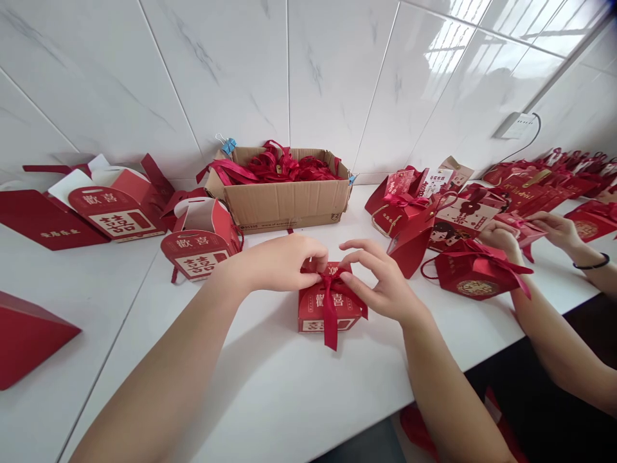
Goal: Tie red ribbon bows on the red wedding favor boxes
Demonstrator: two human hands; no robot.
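A small red gift box [306, 307] with pale Chinese lettering stands in front of me on the white table. Dark red ribbon [330, 318] is tied at its top, one tail hanging down the front and another over the right side. My left hand [289, 260] reaches in from the left, fingers curled and closed on the ribbon by the knot. On the other side, my right hand [380, 283] pinches the ribbon between thumb and fingertips, other fingers raised. The fingers partly hide the bow.
Behind the box is a cardboard carton [289, 202] full of red ribbons. Unclosed red boxes [118, 218] and a smaller one [200, 251] stand left. Finished boxes [475, 273] crowd the right, where another person's hands [562, 231] handle a box.
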